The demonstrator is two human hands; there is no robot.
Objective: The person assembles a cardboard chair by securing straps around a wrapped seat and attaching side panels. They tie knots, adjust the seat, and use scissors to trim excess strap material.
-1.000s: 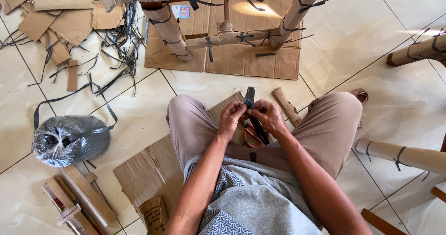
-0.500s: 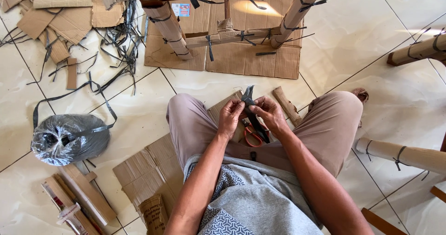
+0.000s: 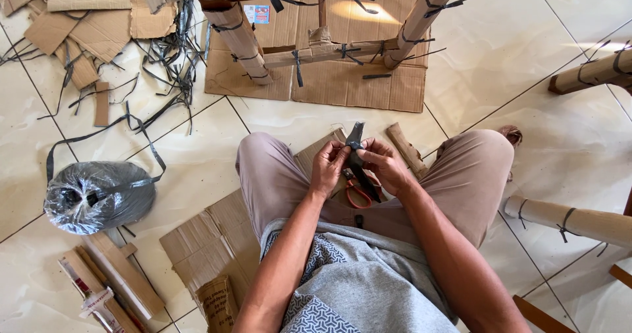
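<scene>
While person sits mid-frame on tiled floor: plastic-wrapped strap roll (image 3: 97, 195) left, bare tile between it and knee. Left hand (image 3: 329, 165) and right hand (image 3: 385, 165) meet at centre, fingers pinched closed on black strap (image 3: 355, 139). Red-handled scissors (image 3: 357, 189) just below hands. Cardboard tube (image 3: 569, 218) right, well apart.

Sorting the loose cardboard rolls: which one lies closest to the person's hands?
The short brown cardboard roll on the floor by the right hand; the other rolls lie far right.
</scene>
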